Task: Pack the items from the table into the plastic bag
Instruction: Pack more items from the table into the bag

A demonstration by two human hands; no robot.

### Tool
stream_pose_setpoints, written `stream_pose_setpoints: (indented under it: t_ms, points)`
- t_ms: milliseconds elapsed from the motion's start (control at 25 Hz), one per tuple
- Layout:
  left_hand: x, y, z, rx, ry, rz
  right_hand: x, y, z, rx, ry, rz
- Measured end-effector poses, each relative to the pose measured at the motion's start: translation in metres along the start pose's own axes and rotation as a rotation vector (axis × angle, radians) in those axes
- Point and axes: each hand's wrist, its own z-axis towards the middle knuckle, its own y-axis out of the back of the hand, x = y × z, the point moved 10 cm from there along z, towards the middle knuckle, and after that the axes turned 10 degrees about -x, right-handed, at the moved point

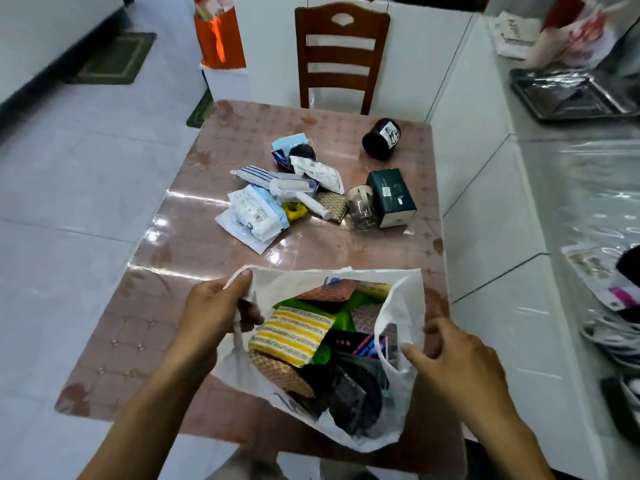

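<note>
A white plastic bag lies open on the near part of the table. Inside it I see a yellow striped sponge, woven pads and dark packets. My left hand grips the bag's left handle and rim. My right hand is at the bag's right handle, thumb and fingers curled beside the plastic; whether it holds the plastic I cannot tell. Further back a pile of items lies on the table: a wipes pack, white packets, a lint roller, a glass cup, a dark green box and a black can.
The pink table has a shiny cover. A wooden chair stands at its far edge. To the right runs a white counter with a metal tray and bags. An orange bag stands at the back left.
</note>
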Motion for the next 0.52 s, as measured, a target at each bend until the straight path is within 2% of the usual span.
stream_pose_setpoints:
  t_ms: [40,80,160,240,320,440,520]
  points:
    - [0.002,-0.007,-0.007,0.042,0.084,-0.075,0.009,-0.020,-0.006,0.173,-0.007,0.207]
    - [0.001,-0.011,-0.009,0.081,0.116,-0.108,0.027,-0.031,-0.010,0.266,0.049,0.363]
    - [-0.010,-0.016,-0.015,0.183,0.127,-0.196,0.057,-0.049,-0.018,0.346,0.182,0.432]
    - [-0.018,-0.016,-0.022,0.301,0.102,-0.222,0.077,-0.058,-0.025,0.395,0.205,0.539]
    - [-0.024,-0.007,-0.026,0.344,0.073,-0.211,0.084,-0.031,-0.012,0.309,0.107,0.856]
    - [-0.060,0.029,-0.009,0.185,0.014,-0.350,0.088,0.059,0.023,0.086,-0.004,1.215]
    - [-0.099,0.055,0.005,0.082,-0.095,-0.426,0.104,0.108,0.038,0.078,0.017,1.382]
